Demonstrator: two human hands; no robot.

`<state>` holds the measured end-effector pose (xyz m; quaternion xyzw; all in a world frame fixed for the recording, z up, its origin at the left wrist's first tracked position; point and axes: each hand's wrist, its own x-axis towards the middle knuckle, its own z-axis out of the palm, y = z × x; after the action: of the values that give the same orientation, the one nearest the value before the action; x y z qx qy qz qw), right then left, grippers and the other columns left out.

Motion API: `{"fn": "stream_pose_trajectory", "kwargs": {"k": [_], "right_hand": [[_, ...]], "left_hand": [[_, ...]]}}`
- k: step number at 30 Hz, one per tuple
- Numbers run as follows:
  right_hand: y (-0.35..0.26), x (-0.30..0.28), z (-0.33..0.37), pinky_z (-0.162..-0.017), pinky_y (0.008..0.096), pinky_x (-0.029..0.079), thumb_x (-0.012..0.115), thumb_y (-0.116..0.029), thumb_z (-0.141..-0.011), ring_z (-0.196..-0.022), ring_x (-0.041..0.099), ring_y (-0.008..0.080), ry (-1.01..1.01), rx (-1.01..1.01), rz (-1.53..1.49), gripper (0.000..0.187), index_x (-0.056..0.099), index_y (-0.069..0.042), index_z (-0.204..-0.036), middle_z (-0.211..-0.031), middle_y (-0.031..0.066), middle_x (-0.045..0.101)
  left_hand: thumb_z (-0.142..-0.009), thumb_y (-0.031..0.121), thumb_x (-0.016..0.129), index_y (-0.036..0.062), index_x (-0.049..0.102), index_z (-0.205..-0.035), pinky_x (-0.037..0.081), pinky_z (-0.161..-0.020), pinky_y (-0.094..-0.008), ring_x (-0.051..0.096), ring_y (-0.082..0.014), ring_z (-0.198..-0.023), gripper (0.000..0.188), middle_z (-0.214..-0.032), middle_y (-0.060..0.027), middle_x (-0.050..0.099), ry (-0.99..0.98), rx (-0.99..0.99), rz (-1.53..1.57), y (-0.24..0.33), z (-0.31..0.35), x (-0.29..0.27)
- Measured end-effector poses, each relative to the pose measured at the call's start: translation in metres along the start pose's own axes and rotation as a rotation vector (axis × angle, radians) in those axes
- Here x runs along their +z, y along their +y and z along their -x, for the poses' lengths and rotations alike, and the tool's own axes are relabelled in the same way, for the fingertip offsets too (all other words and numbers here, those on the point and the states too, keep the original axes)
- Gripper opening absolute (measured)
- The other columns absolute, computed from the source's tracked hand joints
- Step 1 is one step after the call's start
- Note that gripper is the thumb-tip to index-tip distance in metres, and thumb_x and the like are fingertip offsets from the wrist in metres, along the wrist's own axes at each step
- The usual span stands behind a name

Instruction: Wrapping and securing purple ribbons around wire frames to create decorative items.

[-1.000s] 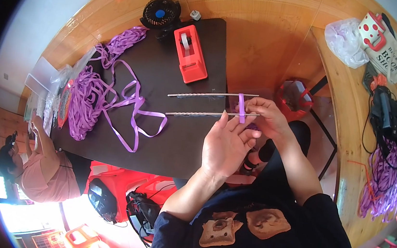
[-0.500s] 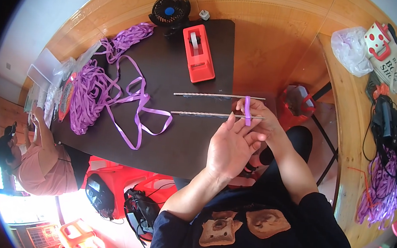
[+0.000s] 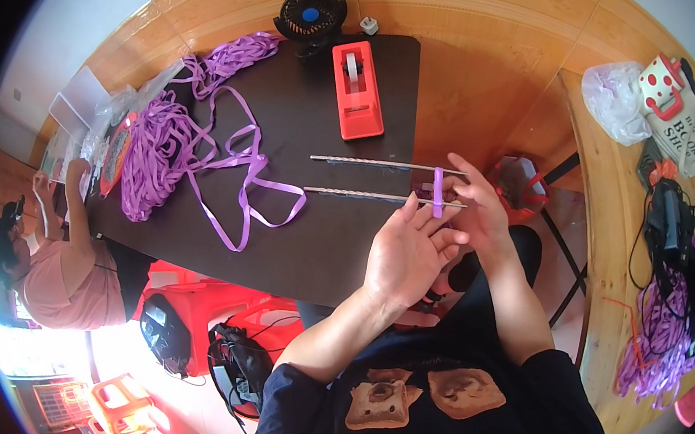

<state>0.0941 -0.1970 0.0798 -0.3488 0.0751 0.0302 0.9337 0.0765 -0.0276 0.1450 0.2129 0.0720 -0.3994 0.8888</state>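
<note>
Two thin twisted metal rods, a far rod (image 3: 362, 162) and a near rod (image 3: 350, 193), stick out roughly parallel over the dark table's right edge. Around both, close to their right ends, runs a short band of purple ribbon (image 3: 438, 194). My left hand (image 3: 405, 261) is palm up, fingers stretched out beneath the near rod and toward the band, its thumb tip at that rod. Right of the band, my right hand (image 3: 483, 214) has its fingers apart, the index finger raised past the far rod's end. Its fingertips near the band are partly hidden.
Loose purple ribbon (image 3: 279, 186) trails from a large heap (image 3: 150, 158) on the dark table (image 3: 293, 254). A red tape dispenser (image 3: 359, 91) and black fan (image 3: 310, 16) stand behind. A wooden bench (image 3: 611, 245) holds more things at right. Another person (image 3: 74, 281) works at left.
My right hand has opened from around the ribbon band, its index finger lifting up and away. My left hand stays nearly in place under the near rod. The view has shifted slightly.
</note>
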Motion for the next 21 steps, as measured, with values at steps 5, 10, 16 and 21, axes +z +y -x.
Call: {"fn": "stream_pose_trajectory", "kwargs": {"k": [5, 10, 16, 21], "right_hand": [[-0.008, 0.024, 0.001, -0.082, 0.0329, 0.049, 0.065, -0.006, -0.079, -0.092, 0.061, 0.0209, 0.045, -0.022, 0.132, 0.067, 0.035, 0.001, -0.138, -0.101, 0.0155, 0.062], [-0.007, 0.027, -0.006, -0.076, 0.0316, 0.051, 0.067, 0.0, -0.076, -0.084, 0.063, 0.02, 0.08, -0.045, 0.266, 0.07, 0.035, 0.002, -0.138, -0.094, 0.016, 0.064], [-0.011, 0.032, -0.007, -0.072, 0.0306, 0.052, 0.065, 0.004, -0.076, -0.079, 0.064, 0.0196, 0.072, -0.047, 0.317, 0.067, 0.037, 0.002, -0.137, -0.089, 0.0147, 0.065], [-0.011, 0.029, -0.008, -0.074, 0.0316, 0.052, 0.063, 0.004, -0.078, -0.081, 0.064, 0.0214, 0.021, 0.036, 0.255, 0.062, 0.039, 0.001, -0.136, -0.091, 0.0153, 0.065]], "left_hand": [[-0.098, 0.045, 0.039, -0.0054, 0.041, -0.128, 0.041, -0.083, -0.0345, 0.055, -0.0255, -0.093, 0.059, -0.121, -0.015, 0.051, -0.005, 0.006, 0.019, 0.0, 0.0, -0.001], [-0.098, 0.044, 0.039, -0.005, 0.042, -0.127, 0.041, -0.083, -0.0346, 0.055, -0.0252, -0.092, 0.058, -0.12, -0.0149, 0.052, 0.01, 0.009, 0.025, -0.001, -0.001, 0.002], [-0.098, 0.044, 0.039, -0.0054, 0.041, -0.127, 0.041, -0.083, -0.0348, 0.055, -0.0254, -0.093, 0.057, -0.119, -0.015, 0.052, -0.001, 0.013, 0.028, 0.0, 0.0, 0.001], [-0.098, 0.044, 0.038, -0.0051, 0.041, -0.127, 0.041, -0.083, -0.0347, 0.055, -0.0249, -0.092, 0.057, -0.121, -0.0153, 0.052, 0.017, 0.013, 0.024, 0.0, 0.0, 0.003]]}}
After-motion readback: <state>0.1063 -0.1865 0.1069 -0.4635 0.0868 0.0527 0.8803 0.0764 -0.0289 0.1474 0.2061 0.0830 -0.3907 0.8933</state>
